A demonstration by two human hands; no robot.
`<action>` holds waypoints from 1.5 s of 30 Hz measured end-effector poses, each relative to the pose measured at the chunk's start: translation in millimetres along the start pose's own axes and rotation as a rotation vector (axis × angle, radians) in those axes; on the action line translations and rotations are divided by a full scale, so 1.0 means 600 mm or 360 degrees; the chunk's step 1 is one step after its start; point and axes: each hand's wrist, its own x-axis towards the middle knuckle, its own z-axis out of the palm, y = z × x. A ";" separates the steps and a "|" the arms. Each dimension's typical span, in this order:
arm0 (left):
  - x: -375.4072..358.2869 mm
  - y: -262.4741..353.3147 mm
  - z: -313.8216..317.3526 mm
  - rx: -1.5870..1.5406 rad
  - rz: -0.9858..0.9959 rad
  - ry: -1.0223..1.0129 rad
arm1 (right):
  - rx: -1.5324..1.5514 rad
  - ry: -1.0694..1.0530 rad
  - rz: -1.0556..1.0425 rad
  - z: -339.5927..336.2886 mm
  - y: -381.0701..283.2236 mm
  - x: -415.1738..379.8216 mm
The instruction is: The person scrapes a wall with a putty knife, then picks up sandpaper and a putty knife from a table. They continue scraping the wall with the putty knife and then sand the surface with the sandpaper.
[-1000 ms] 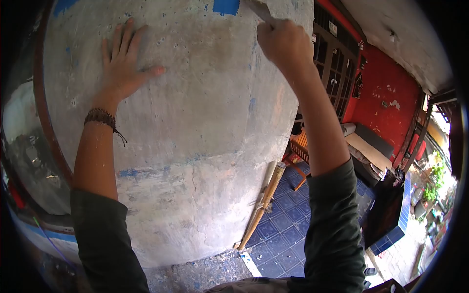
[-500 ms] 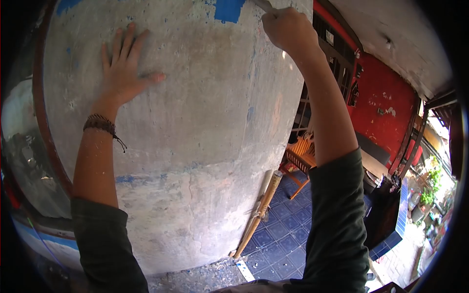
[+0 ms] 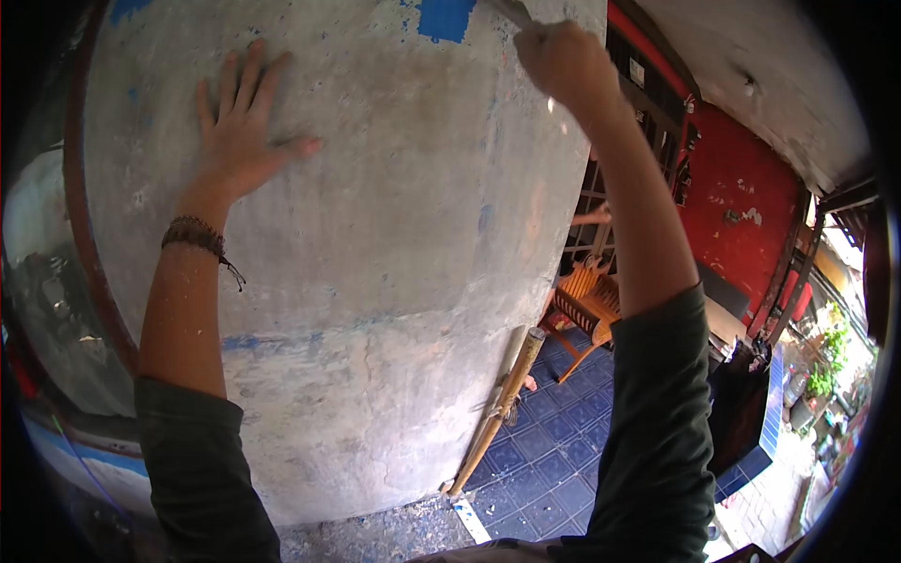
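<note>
My left hand (image 3: 239, 141) lies spread wide on the wall (image 3: 375, 188), which looks mostly bare grey, while my right hand (image 3: 568, 70) is closed around a scraper (image 3: 509, 11) high up, just right of a solid blue paint patch (image 3: 445, 19) not yet off.

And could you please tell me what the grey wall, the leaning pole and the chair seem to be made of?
The wall: cement or plaster, matte, judging by its mottled grey face. The pole: probably bamboo, dull, given its round tan shaft. The chair: likely varnished wood, by its shiny orange-brown slats.
</note>
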 end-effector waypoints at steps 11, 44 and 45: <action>-0.007 -0.008 0.006 -0.0092 0.0049 0.0053 | -0.0082 0.0152 -0.0174 0.024 0.028 0.041; -0.006 -0.005 0.001 -0.0099 0.0123 0.0156 | -0.0491 0.0116 -0.0542 0.005 0.049 0.049; -0.007 -0.003 -0.004 -0.0083 0.0093 0.0125 | -0.0345 0.0186 -0.0374 0.013 0.050 0.037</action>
